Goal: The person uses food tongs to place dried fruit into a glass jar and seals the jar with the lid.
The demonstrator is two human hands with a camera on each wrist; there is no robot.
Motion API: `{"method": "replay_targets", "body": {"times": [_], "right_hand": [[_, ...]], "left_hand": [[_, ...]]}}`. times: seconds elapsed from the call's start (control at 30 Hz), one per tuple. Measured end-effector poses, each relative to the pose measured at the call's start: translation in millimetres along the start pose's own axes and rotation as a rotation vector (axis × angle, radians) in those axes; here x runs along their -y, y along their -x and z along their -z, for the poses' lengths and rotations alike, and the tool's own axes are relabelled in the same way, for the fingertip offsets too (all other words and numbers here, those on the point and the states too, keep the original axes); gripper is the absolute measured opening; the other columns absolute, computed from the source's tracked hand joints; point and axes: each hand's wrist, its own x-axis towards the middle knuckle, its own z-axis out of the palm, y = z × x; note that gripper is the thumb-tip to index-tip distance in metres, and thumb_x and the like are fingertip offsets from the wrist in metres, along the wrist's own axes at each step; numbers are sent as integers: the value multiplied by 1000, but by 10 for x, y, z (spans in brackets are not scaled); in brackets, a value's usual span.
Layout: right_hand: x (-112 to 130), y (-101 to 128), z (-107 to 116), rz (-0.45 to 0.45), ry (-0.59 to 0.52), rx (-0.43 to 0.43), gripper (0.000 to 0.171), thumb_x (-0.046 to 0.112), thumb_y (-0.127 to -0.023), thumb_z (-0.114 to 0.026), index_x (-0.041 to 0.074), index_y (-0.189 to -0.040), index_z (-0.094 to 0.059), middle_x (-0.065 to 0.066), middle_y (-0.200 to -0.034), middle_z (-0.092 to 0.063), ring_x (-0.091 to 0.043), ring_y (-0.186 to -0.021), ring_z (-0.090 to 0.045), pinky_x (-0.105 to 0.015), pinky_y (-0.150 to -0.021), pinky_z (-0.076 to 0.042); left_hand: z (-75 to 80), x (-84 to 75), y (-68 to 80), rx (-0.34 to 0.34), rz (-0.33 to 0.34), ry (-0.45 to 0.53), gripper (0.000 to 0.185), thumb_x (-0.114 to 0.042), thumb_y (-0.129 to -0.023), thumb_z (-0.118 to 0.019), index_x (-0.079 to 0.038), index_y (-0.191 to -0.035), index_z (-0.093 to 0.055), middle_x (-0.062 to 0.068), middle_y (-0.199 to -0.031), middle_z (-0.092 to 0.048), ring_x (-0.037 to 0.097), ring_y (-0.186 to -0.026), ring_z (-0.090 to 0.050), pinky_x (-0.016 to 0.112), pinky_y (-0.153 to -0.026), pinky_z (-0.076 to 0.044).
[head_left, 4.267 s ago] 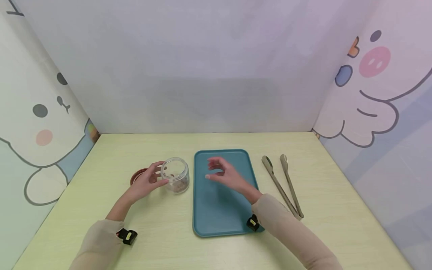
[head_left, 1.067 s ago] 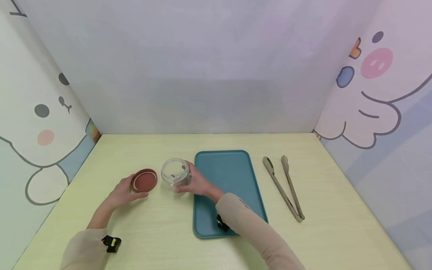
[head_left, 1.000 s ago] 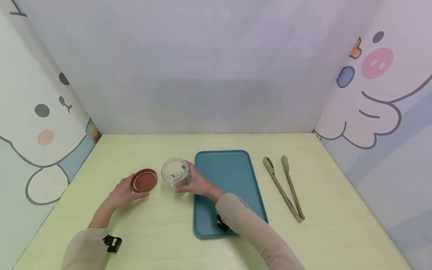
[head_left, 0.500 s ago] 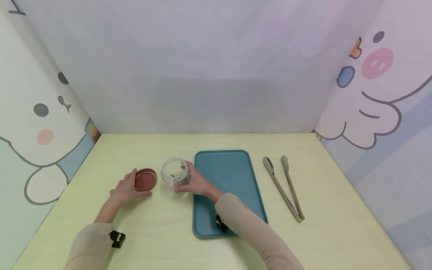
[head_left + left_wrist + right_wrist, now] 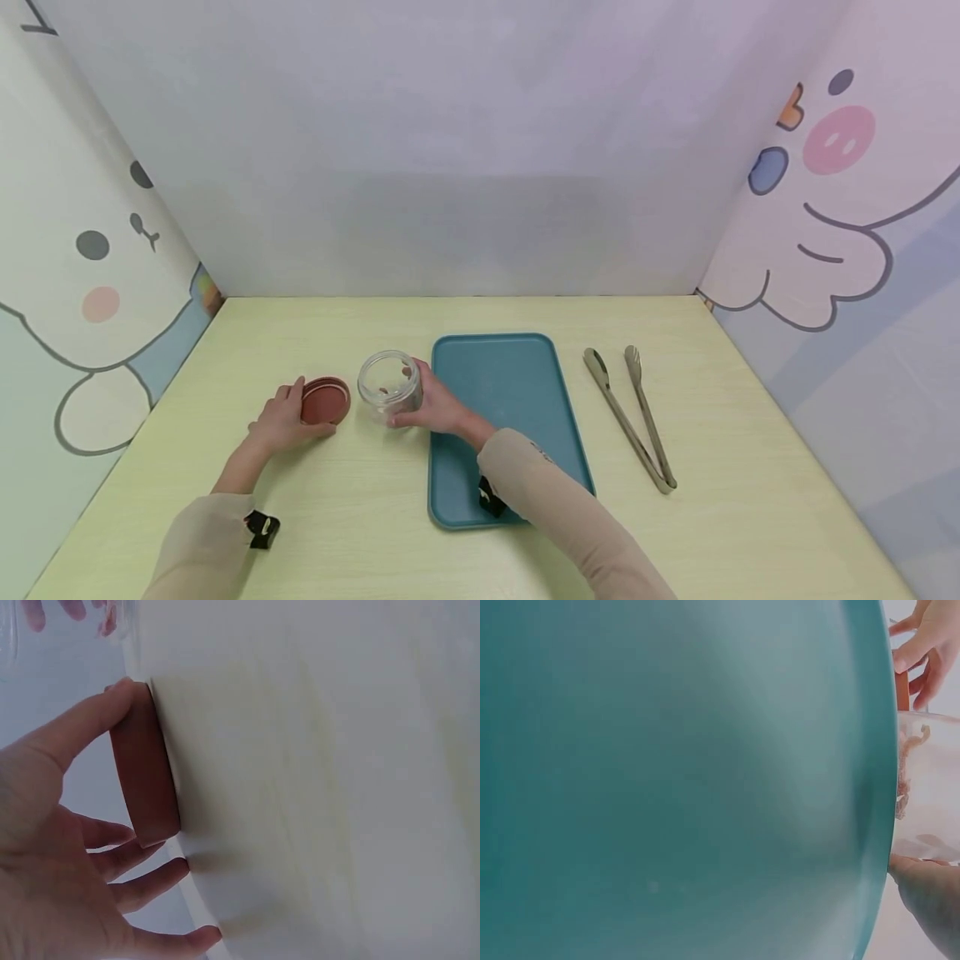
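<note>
On the table's left part, my left hand holds a round reddish-brown lid by its sides, thumb on the near edge and fingers at the far left. The left wrist view shows the lid flat on the tabletop, its rim between thumb and fingers. Just right of it stands an open clear glass jar, upright. My right hand grips the jar's right side, fingers behind and thumb in front. Small brownish pieces lie inside the jar, seen through its wall in the right wrist view; their kind is unclear.
A blue-green rectangular tray lies right of the jar, under my right forearm. Farther right are metal tongs, spread apart with the joined end toward me. Cartoon-printed curtains enclose the table's back and sides.
Over four seconds, my left hand has gone from the jar to the lid, and my right hand from above the tray to the jar. Lately, the left hand has shifted slightly rightward around the lid.
</note>
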Motion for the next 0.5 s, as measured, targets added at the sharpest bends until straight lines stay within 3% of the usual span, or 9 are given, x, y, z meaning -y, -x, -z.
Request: {"method": "replay_targets", "body": {"times": [0.17,0.3,0.5], "right_hand": [[49,26,14,-4,-17,-2,88,11,-70,-75,3,-136,-17,-21,-132,-33,-29,-120,-33,-40,-98,-25],[-138,-37,-16,3,-33,-13,90,16,-69,-76,9,-137,-17,-17,-133,-33,-25,-120,-33,-39,-98,-25],[-163,-45,20,-36,-53,-36,88,20,-68,-77,15,-137,-22,-11,-131,-37,-19,-114,-39,-39,-94,-31]], "left_hand": [[-32,11,-26,-4,9,7,102,-48,-67,-70,18,-126,-20,35,-112,-29,50,-100,-35,63,-68,-37],[-48,12,-40,-33,2,28,97,-46,-66,-72,20,-121,-27,33,-106,-32,47,-95,-39,57,-66,-41],[-40,1,-41,-50,-32,75,95,-43,-67,-72,21,-120,-25,36,-108,-32,49,-95,-40,55,-72,-40]]}}
